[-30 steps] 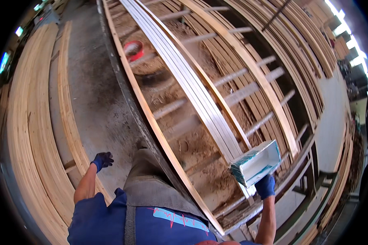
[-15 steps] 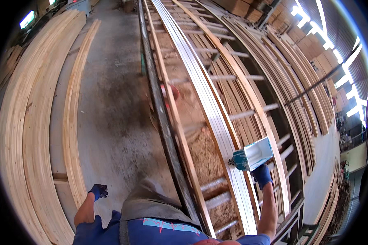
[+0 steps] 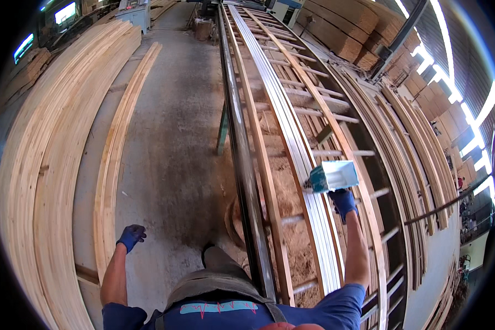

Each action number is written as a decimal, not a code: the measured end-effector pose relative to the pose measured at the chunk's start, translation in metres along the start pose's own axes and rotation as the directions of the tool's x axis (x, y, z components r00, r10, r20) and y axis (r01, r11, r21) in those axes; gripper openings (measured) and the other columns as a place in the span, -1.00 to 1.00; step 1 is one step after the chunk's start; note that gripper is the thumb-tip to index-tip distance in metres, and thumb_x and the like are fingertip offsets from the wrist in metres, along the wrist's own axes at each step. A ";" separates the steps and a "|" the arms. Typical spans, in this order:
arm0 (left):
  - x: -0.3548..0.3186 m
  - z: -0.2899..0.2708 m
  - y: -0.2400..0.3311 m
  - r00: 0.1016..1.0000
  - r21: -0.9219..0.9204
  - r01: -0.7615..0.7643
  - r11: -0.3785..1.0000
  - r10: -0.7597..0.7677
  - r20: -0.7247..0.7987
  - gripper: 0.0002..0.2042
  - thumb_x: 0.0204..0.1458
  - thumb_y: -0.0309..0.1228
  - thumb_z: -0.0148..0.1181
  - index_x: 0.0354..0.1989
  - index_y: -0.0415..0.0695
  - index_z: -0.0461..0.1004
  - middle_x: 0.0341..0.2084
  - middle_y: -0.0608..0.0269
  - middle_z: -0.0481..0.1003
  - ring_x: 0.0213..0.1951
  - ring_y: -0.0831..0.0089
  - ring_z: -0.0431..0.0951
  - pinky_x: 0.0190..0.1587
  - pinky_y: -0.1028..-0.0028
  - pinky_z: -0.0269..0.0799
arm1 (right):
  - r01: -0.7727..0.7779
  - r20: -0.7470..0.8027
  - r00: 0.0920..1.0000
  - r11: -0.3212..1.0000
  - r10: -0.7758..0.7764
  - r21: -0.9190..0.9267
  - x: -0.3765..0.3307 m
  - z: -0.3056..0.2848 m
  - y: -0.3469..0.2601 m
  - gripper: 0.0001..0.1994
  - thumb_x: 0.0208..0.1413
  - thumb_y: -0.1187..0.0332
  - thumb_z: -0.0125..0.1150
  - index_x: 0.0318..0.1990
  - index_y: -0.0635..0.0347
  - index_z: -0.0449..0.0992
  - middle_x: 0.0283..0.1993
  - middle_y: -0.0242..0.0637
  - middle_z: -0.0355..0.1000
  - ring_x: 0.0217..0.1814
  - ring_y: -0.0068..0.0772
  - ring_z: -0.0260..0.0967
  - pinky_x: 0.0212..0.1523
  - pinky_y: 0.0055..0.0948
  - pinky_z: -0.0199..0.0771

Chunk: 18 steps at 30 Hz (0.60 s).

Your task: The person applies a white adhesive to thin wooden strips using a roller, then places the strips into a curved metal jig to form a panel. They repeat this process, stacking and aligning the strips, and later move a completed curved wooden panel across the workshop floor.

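My right hand [image 3: 344,200], in a blue glove, grips a teal-and-white boxy hand tool [image 3: 332,176]. The tool rests against the top of a bundle of long pale strips [image 3: 280,104] lying along a long metal rack [image 3: 242,143]. My left hand [image 3: 131,236], also in a blue glove, hangs free at my side over the concrete floor [image 3: 176,137]. Its fingers are loosely curled and it holds nothing. The rack stands between my two arms, just to my right.
Long stacks of pale wooden boards [image 3: 44,165] lie along the floor on my left. More long boards [image 3: 418,165] lie on the far side of the rack. Sawdust [image 3: 291,220] lies under the rack. Stacked timber [image 3: 341,22] and machines [image 3: 132,8] stand at the far end.
The view has swung so the rack now runs straight ahead. My right hand has carried the tool along the strip bundle. My left arm still hangs at my side.
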State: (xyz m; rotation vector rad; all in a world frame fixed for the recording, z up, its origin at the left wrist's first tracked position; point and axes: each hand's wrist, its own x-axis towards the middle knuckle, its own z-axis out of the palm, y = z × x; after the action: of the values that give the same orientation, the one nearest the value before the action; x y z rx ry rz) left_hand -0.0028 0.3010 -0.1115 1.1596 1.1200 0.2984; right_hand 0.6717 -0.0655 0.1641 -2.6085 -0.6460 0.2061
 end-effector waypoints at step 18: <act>0.303 -0.071 0.053 0.717 -0.406 0.653 0.639 -0.694 0.062 -0.69 0.18 -0.10 -0.15 -0.13 -0.03 0.39 -0.33 0.06 0.57 -0.39 0.15 0.57 -0.38 0.24 0.41 | -0.175 0.038 0.985 0.954 0.171 0.244 0.438 0.158 -0.324 -0.63 0.03 0.01 0.19 -0.38 0.20 0.52 -0.70 -0.28 0.38 -0.75 -0.47 0.34 -0.73 -0.42 0.32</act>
State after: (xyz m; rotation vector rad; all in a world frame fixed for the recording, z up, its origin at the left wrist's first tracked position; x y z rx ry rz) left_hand 0.0983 0.5760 -0.2292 0.2963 1.4240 -0.0139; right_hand 0.8859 0.4591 0.1534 -2.4228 -0.3693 0.3407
